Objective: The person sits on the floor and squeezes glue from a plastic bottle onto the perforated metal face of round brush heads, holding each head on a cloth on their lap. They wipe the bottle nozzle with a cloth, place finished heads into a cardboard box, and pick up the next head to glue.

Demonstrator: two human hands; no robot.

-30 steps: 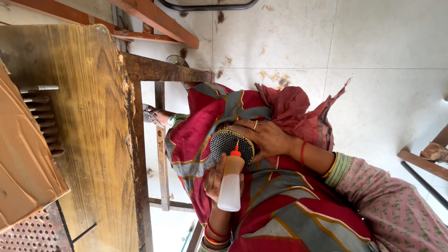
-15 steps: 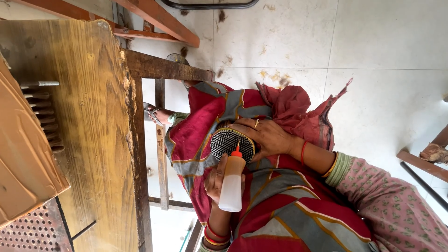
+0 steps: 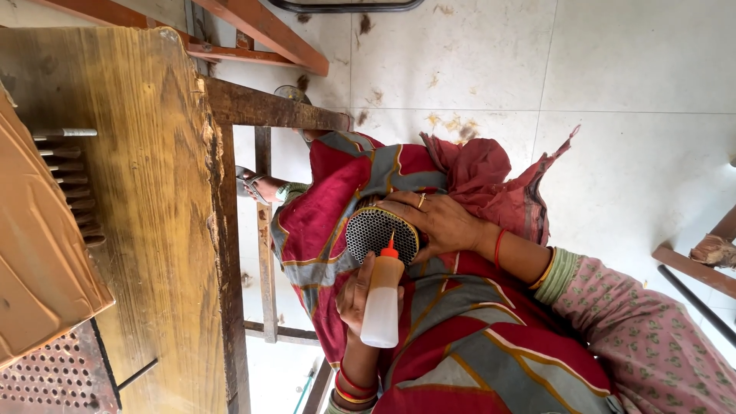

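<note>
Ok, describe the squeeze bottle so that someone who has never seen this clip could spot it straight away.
Start at the wooden table and look across to the lap draped in red and grey cloth. There one hand grips the squeeze bottle, whose tip meets a round perforated metal piece held by the other hand. It is the only translucent whitish thing there, with a red nozzle.

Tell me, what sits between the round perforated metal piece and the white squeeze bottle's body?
In the head view, only the bottle's red nozzle lies there, its tip at the round perforated metal piece above the white squeeze bottle.

Wooden table [image 3: 146, 230] bearing cardboard box [image 3: 34, 253]
</note>
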